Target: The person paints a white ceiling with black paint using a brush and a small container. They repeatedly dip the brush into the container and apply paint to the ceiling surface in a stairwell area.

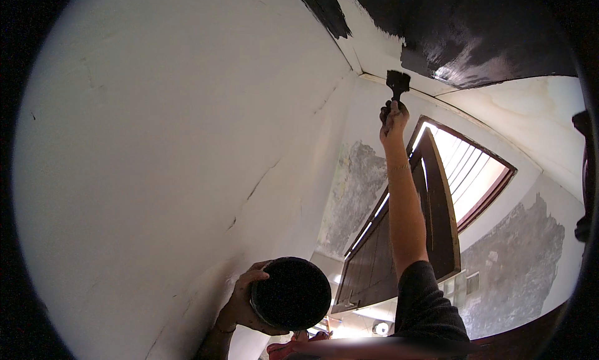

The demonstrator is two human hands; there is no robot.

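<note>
Right hand (393,118) raised at full arm's reach, fingers closed round the handle of a dark paintbrush (397,83), bristles up against the ceiling (380,48) at the edge of the wet black paint (480,41), just beside the corner where white wall (175,160) meets ceiling. Left hand (244,304) low in view, wrapped round the side of a round black paint can (291,293), held close against the white wall, open top facing the camera. Noted behind the raised arm: dark wooden shutter (405,235) swung open, bright barred window (468,172), grey bare patches on the far wall.
</note>
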